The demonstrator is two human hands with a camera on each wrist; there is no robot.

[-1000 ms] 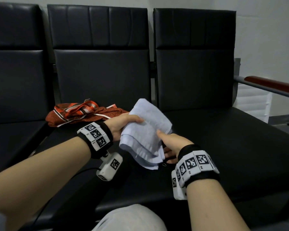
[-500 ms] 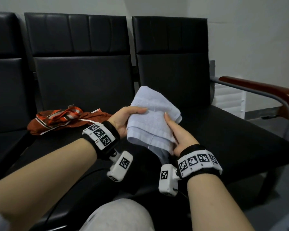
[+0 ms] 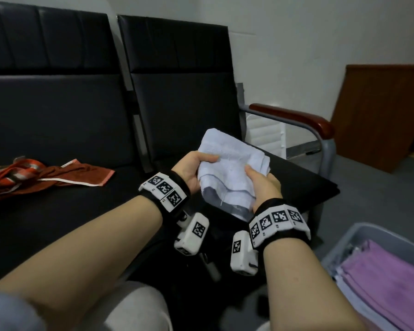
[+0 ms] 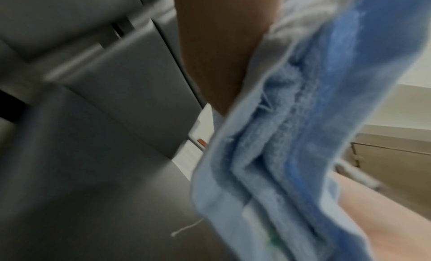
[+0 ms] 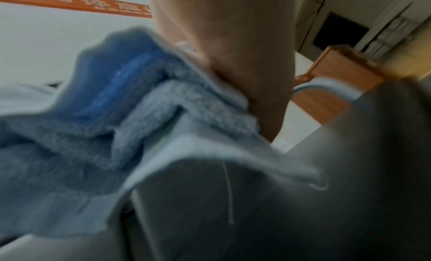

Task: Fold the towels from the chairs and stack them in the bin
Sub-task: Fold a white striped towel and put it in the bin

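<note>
Both hands grip folded towel between them.

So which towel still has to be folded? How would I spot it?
Look at the row of black chairs. On the left seat lies the rust-red towel, crumpled, with orange and white stripes. Unlike the light blue towel held in both hands, nobody touches it.

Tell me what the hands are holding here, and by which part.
Both hold the folded light blue towel: the left hand grips its left edge, the right hand its right edge.
</note>
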